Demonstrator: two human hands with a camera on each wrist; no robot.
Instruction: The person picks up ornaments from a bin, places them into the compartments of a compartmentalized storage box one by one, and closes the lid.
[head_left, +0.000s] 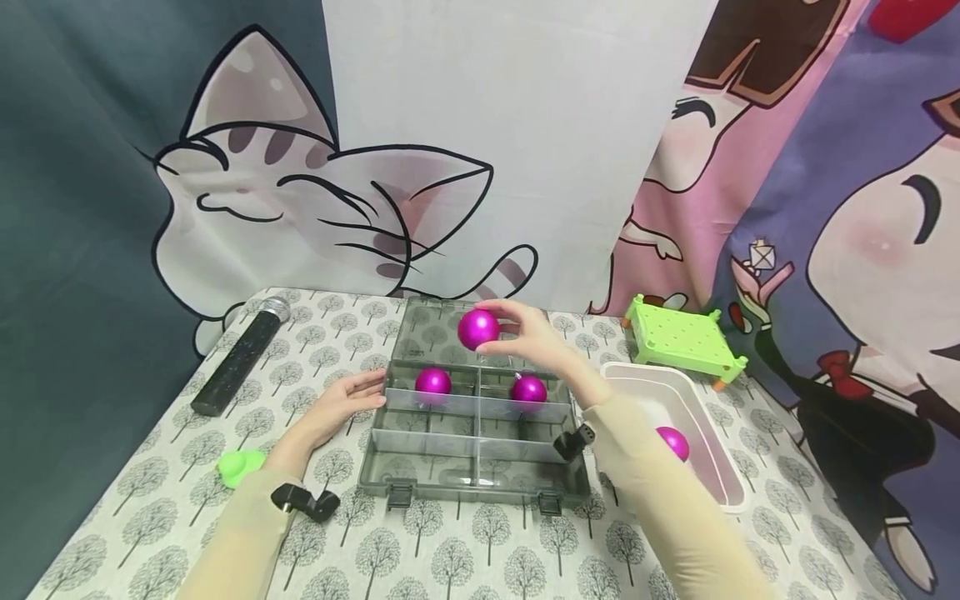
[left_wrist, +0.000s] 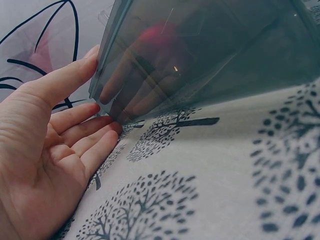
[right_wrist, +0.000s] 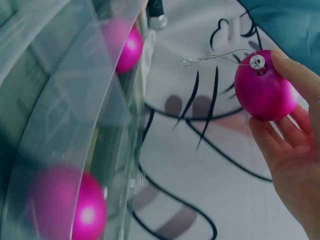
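Magenta ball (head_left: 675, 443); partly behind beige sleeve (head_left: 656, 496)

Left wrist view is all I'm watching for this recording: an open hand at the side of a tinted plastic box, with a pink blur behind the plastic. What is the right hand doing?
Observer: In the head view, the right hand holds a magenta ball by its fingertips.
Operator: Is anything attached to that ball?
Observer: Yes, the right wrist view shows a silver cap on it with a thin cord looped through.
Operator: And how many balls are in the box?
Observer: Two, in the row farthest from the person: one ball on the left and another ball on the right of the divider.
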